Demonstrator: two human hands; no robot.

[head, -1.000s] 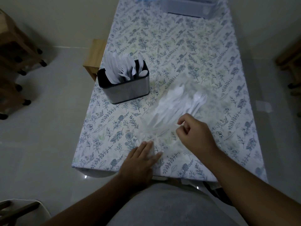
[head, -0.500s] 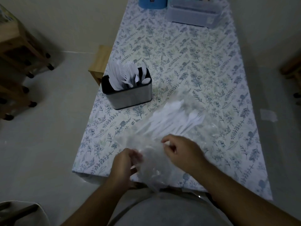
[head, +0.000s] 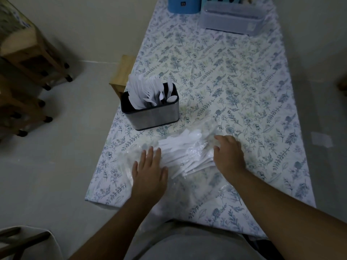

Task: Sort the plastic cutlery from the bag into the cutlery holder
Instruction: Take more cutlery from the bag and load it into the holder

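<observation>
Near table edge, both hands spread flat: left hand (head: 149,172) & right hand (head: 228,156) on clear bag (head: 189,152) w/ white cutlery; no legible writing.

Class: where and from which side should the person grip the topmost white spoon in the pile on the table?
Probably by its handle, from the near side: the spoon lies flat atop the pile, bowl pointing away toward the cutlery holder, handle running back between both hands.

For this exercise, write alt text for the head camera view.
Two bare hands, left hand and right hand, lie spread on a clear bag of white plastic cutlery on a floral-clothed table. Behind stands a metal cutlery holder, already partly filled.
</observation>
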